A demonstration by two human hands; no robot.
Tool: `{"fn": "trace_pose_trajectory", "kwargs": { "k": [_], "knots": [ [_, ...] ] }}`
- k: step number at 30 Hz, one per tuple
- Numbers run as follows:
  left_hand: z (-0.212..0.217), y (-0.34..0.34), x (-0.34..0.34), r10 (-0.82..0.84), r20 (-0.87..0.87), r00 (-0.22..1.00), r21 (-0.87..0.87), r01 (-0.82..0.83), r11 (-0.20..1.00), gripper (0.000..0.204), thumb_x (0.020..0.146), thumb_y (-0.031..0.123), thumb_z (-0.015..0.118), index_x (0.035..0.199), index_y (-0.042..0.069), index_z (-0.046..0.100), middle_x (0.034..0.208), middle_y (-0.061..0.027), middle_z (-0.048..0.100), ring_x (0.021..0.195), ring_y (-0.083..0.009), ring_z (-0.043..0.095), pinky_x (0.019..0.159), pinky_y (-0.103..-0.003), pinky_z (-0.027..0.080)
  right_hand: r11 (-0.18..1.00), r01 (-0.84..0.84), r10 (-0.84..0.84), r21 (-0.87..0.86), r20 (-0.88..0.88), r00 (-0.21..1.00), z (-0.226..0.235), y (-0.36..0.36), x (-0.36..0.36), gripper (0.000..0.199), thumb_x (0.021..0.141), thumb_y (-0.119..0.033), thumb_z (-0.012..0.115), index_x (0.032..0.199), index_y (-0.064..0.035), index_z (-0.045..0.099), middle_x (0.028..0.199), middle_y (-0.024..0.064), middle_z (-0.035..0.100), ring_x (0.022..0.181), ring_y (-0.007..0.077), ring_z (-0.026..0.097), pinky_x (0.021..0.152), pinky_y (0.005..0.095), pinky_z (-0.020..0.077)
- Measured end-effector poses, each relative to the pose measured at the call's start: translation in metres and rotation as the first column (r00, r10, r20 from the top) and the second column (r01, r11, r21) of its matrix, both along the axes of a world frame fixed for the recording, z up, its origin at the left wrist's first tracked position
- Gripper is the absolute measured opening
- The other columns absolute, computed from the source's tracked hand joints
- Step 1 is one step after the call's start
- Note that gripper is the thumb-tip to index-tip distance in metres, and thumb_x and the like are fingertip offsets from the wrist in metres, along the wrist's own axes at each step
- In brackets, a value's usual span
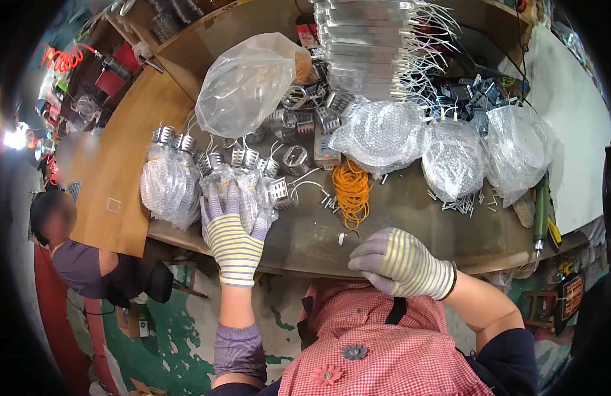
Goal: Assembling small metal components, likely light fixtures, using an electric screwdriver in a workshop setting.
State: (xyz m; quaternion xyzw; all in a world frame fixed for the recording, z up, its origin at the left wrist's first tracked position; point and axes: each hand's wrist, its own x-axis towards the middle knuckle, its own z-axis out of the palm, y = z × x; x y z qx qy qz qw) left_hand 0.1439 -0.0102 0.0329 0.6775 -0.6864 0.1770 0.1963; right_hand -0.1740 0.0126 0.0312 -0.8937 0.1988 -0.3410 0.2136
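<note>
My left hand (231, 241), in a yellow-striped glove, rests with fingers spread on a plastic-wrapped bundle (252, 195). Slotted metal cylinders (244, 158) with white wires stick out of its top. Left of it lies another wrapped bundle (168, 185) with similar cylinders. Over the bench's front edge is my right hand (403, 264), also gloved, its fingers curled together; what they hold, if anything, is hidden. A small white piece (341, 238) lies just beyond its fingertips. Farther off is a heap of orange elastic bands (351, 191).
Bubble-wrapped bundles (453, 158) line the right side, with loose screws (473, 203) before them. Behind stand stacked flat metal housings (365, 53) with white wires and a clear plastic bag (246, 86). A green electric screwdriver (541, 214) lies far right. Another person (88, 264) sits at left.
</note>
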Motion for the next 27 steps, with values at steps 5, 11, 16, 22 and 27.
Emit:
{"fn": "trace_pose_trajectory", "kwargs": {
  "k": [5,11,16,22,27],
  "knots": [
    [0.0,0.006,-0.037,-0.026,-0.002,1.0,-0.113,0.025,0.993,0.074,0.077,0.041,0.069,0.14,0.005,0.05,0.148,-0.0242,0.039,0.132,-0.0475,0.038,0.11,-0.059,0.029,0.98,0.193,-0.198,0.045,0.131,0.972,-0.024,0.019,-0.02,0.019,0.078,-0.007,0.066,0.098,-0.008,0.066,0.09,0.0088,0.067,0.083,0.0311,0.065,0.074,0.0432,0.0514],
    [0.026,-0.046,-0.142,-0.578,-0.063,0.814,-0.124,0.568,0.814,0.06,0.074,0.028,0.074,0.127,0.005,0.058,0.135,-0.0211,0.05,0.126,-0.0412,0.045,0.108,-0.053,0.032,0.919,0.34,-0.384,0.201,0.256,0.887,-0.04,0.024,-0.028,0.016,0.079,-0.006,0.067,0.095,-0.0072,0.067,0.084,0.0114,0.067,0.077,0.0333,0.064,0.07,0.0435,0.051],
    [0.021,-0.128,-0.208,-0.66,-0.086,0.746,0.041,0.665,0.746,0.058,0.077,0.028,0.074,0.128,0.005,0.058,0.136,-0.0214,0.051,0.125,-0.0399,0.048,0.107,-0.051,0.038,0.913,0.348,-0.397,0.214,0.263,0.879,-0.037,0.028,-0.031,0.016,0.081,-0.008,0.066,0.097,-0.0075,0.067,0.082,0.0119,0.066,0.076,0.0337,0.064,0.07,0.0436,0.0511],
    [0.033,-0.172,-0.272,-0.633,-0.031,0.773,0.259,0.618,0.742,0.065,0.076,0.034,0.076,0.132,0.005,0.057,0.126,-0.0213,0.056,0.119,-0.0405,0.054,0.101,-0.046,0.046,0.91,0.274,-0.377,0.311,0.347,0.859,-0.04,0.028,-0.033,0.017,0.084,-0.008,0.064,0.1,-0.0067,0.067,0.082,0.013,0.065,0.077,0.034,0.064,0.07,0.0436,0.0511],
    [0.051,-0.181,-0.298,-0.505,0.152,0.85,0.467,0.388,0.794,0.063,0.072,0.037,0.081,0.122,0.003,0.063,0.124,-0.0243,0.059,0.116,-0.0393,0.058,0.098,-0.045,0.049,0.907,0.269,-0.379,0.323,0.349,0.857,-0.04,0.027,-0.038,0.017,0.085,-0.009,0.064,0.102,-0.0064,0.067,0.086,0.0136,0.066,0.079,0.0342,0.064,0.073,0.0427,0.0515]
  ]
}}
